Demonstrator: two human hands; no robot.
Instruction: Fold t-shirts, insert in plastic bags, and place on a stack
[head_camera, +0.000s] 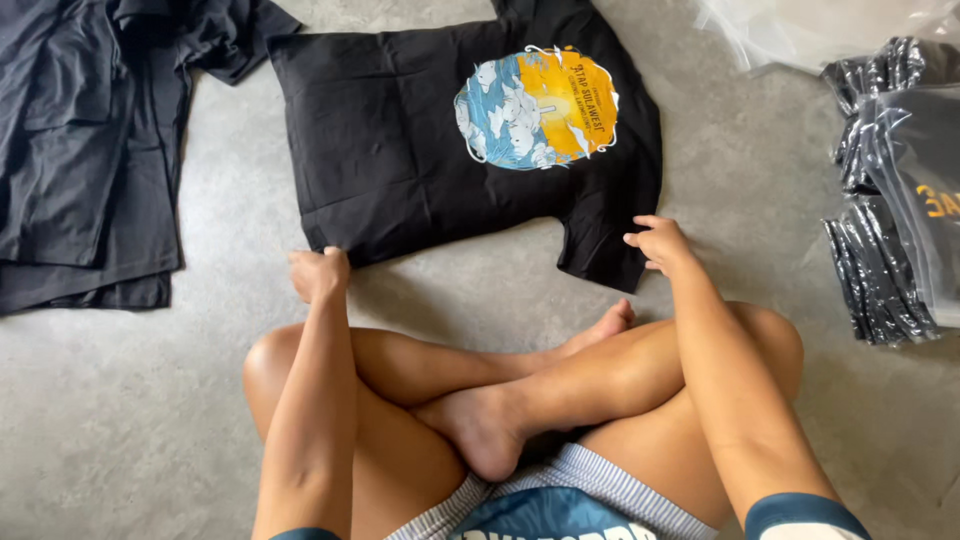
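My left hand (318, 272) is closed on the near edge of the black T-shirt (400, 150), which lies flat on the grey floor (120, 400) before my crossed legs. My right hand (658, 243) hovers with fingers loosely spread at the sleeve (contact cannot be confirmed). Bagged dark garments (890, 200) are cut off at the floor's right edge; a dark pile (80, 150) is cut off at the left.

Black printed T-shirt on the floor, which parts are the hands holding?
Left hand pinches the black printed T-shirt at its near corner; right hand touches its sleeve edge.
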